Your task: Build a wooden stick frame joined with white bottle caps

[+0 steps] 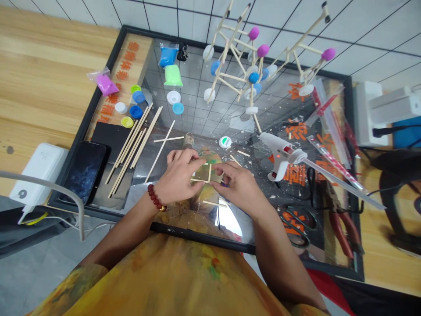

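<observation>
Between my hands, just above the glass tabletop, is a small square-cornered frame of short wooden sticks (209,174). My left hand (180,177), with a red bead bracelet on its wrist, pinches the frame's left side between thumb and fingers. At the right side, the thumb and fingertips of my right hand (238,184) press on the upright stick. A loose short stick (214,203) lies just below the hands. Two more short pieces (239,157) lie beyond my right hand, near a white cap with a green mark (225,141). Fingers hide parts of the frame.
A white glue gun (283,153) rests on the right, near pliers (344,224) and scissors (297,224). Stick-built models with bottle-cap wheels (237,66) stand at the back. Long sticks (134,145), a phone (84,171) and coloured caps (136,111) are on the left.
</observation>
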Demonstrator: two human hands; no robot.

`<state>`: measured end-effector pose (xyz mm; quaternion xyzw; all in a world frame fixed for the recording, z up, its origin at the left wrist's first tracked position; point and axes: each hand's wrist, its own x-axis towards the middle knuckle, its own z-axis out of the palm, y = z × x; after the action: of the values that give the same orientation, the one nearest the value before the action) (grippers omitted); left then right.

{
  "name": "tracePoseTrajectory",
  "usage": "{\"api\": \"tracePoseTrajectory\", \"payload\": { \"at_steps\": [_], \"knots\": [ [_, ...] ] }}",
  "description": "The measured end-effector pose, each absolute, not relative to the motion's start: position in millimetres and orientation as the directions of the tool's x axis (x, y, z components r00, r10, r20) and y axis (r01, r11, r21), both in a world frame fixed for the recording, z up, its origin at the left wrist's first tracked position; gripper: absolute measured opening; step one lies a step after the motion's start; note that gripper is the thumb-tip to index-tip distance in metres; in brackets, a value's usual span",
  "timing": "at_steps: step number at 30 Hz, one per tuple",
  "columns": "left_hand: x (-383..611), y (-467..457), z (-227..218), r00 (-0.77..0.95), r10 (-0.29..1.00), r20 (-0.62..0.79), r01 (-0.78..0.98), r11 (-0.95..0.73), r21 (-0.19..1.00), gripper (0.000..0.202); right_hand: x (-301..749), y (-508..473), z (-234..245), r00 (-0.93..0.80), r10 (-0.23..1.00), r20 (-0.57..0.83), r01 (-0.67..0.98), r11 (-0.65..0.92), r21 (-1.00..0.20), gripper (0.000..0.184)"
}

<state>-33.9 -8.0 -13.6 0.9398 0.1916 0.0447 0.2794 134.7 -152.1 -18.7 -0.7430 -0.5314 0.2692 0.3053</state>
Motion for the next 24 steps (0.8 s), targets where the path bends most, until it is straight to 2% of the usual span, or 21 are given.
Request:
{"api": "tracePoseTrajectory", "payload": {
  "at_steps": [24],
  "knots": [
    [-33.9,-8.6,-15.5,0.921,0.388,-0.011,0.332,-0.772,0.542,0.047,135.1,-149.7,-20.5,0.294,0.952,-0.086,0.602,-0.254,-0.757,0.040]
  ]
}}
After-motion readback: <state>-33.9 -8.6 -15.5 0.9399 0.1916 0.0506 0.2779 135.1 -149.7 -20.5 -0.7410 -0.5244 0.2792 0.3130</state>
